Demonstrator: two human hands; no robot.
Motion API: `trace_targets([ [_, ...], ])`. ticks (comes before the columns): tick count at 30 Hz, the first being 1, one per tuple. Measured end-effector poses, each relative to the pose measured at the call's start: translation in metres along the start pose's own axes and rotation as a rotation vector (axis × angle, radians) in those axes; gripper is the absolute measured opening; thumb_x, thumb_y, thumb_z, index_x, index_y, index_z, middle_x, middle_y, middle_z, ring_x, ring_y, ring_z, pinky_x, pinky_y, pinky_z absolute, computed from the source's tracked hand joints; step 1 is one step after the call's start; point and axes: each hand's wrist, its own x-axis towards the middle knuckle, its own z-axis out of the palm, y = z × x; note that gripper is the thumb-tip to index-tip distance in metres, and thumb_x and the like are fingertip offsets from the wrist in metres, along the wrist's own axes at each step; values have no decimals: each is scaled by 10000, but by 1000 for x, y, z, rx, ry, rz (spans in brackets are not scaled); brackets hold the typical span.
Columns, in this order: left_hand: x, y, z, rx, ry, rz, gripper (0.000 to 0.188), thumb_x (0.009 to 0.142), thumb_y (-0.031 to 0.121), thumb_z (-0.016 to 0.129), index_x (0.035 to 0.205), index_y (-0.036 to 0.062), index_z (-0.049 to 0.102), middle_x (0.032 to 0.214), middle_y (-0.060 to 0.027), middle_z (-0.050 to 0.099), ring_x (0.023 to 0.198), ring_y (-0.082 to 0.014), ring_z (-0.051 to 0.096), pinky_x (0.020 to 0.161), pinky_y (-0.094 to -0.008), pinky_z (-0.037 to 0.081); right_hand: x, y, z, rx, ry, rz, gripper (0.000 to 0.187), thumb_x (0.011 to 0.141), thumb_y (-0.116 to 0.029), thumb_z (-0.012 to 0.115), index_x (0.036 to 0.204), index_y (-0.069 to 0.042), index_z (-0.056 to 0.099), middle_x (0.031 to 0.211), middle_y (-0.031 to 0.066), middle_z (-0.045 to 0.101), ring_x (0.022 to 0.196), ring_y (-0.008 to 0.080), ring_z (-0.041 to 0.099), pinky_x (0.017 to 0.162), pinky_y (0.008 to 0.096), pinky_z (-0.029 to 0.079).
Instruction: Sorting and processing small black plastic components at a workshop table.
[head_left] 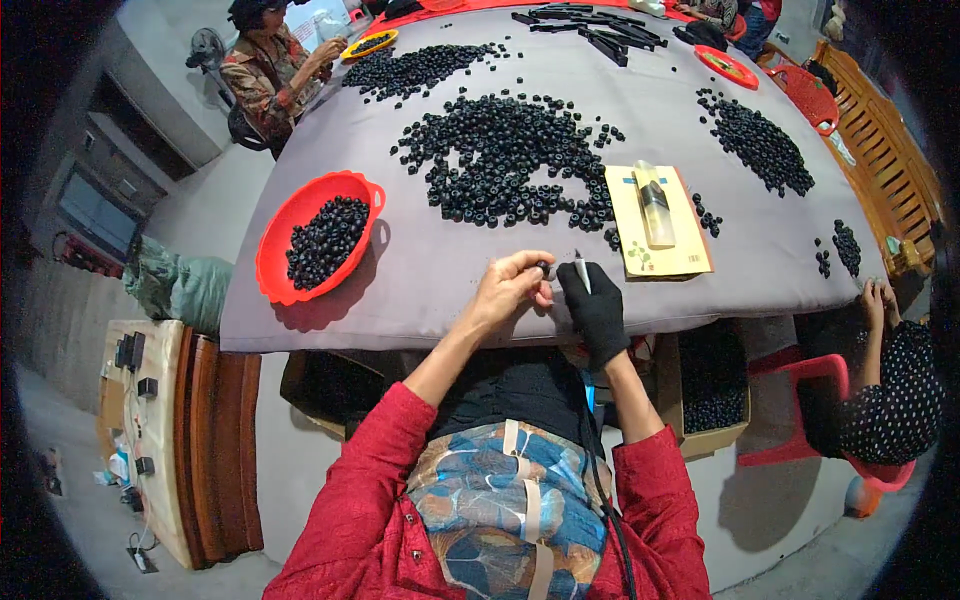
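Note:
My bare left hand (505, 292) is closed at the near edge of the grey-covered table (425, 300), pinching a small black bead (543, 268) between thumb and fingertips. Close by on its right, my right hand (597, 315) wears a black glove and grips a pen-like tool (582, 270) with a pale, pointed end tilted up toward the bead. The tip looks apart from the bead. Beyond both hands spreads a large heap of black beads (510, 150). A yellow card (625, 235) lies to the right with a clear, tube-like thing (655, 215) on top.
At left stands a red plastic basket (272, 240) partly filled with black beads. More bead piles (755, 145) and black sticks (605, 30) lie farther off. A dark cable (618, 530) hangs by my right arm. Other people sit at far left and right; a bead-filled box (690, 420) is below.

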Motion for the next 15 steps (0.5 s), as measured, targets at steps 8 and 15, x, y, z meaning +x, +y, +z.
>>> trace_targets([
  [8,-15,-15,7,-102,3,140,228,851,9,463,1055,-19,560,866,-21,552,706,-92,568,627,-193,476,3,-13,9,337,-84,555,151,813,-144,561,941,-67,588,840,99,567,727,222,587,579,307,472],
  [15,-17,-16,7,-163,89,190,195,819,-28,502,983,-15,608,905,-6,532,742,-76,526,676,-185,454,-4,-3,10,63,-47,57,200,813,-233,569,931,-72,589,824,109,576,718,253,587,588,336,468],
])
